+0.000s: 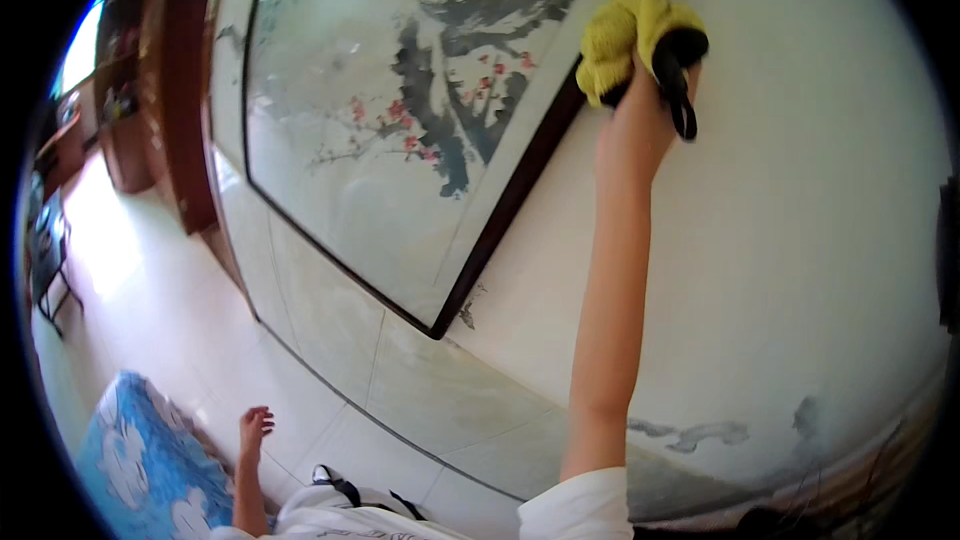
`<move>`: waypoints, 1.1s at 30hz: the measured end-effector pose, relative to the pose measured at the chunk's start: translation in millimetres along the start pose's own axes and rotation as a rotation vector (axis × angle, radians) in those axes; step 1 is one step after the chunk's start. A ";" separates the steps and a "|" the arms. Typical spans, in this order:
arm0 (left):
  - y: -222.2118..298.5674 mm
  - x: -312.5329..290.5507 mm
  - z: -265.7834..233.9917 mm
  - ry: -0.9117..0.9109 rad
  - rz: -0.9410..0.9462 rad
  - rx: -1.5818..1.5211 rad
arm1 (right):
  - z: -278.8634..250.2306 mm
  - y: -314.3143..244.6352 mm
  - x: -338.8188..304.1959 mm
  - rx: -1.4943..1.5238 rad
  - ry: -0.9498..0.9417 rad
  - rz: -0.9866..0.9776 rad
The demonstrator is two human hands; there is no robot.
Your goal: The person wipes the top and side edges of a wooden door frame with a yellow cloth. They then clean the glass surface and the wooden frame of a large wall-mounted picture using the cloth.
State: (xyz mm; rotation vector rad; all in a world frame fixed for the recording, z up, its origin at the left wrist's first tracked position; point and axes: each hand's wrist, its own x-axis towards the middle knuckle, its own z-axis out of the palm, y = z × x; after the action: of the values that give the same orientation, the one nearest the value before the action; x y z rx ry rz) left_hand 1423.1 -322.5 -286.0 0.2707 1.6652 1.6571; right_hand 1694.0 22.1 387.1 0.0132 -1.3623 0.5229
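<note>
Head view: right hand [648, 108] is raised at upper right, arm extended, gripping a fluffy yellow cloth [608, 40] with a black strap loop [684, 105] hanging from it. Fingers are mostly covered by the cloth; their exact spread cannot be told. Cloth overlaps the dark frame [520, 178] of a large picture [430, 80] and the pale wall [800, 230] to its right; whether it presses on either is unclear. Picture shows grey-black branches with red blossoms. Left hand [256, 426] is low at left, well apart from the cloth, holding nothing visible, fingers loosely bent and slightly parted. Nearest to it: a blue patterned cover [125, 460], lower left. Light tiled floor [150, 290] lies beyond. Grey marks [700, 433] show low on the wall.
</note>
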 end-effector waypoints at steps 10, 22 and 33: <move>65.3 -76.4 -13.5 0.030 0.053 0.011 | -23.2 26.8 -208.1 -0.391 -0.028 0.298; 195.2 -23.4 -9.3 -0.441 -0.354 -0.951 | 196.7 -5.7 -495.6 0.040 -0.938 0.817; 254.7 86.3 -67.7 -0.047 0.229 -0.594 | 313.7 19.9 -513.6 0.070 -0.958 0.906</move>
State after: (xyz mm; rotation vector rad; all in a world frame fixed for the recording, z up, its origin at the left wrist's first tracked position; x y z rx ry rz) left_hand 1230.8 -285.2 -89.7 0.2043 1.0681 2.2104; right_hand 1339.5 -235.4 -25.9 -0.3512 -2.2730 1.4447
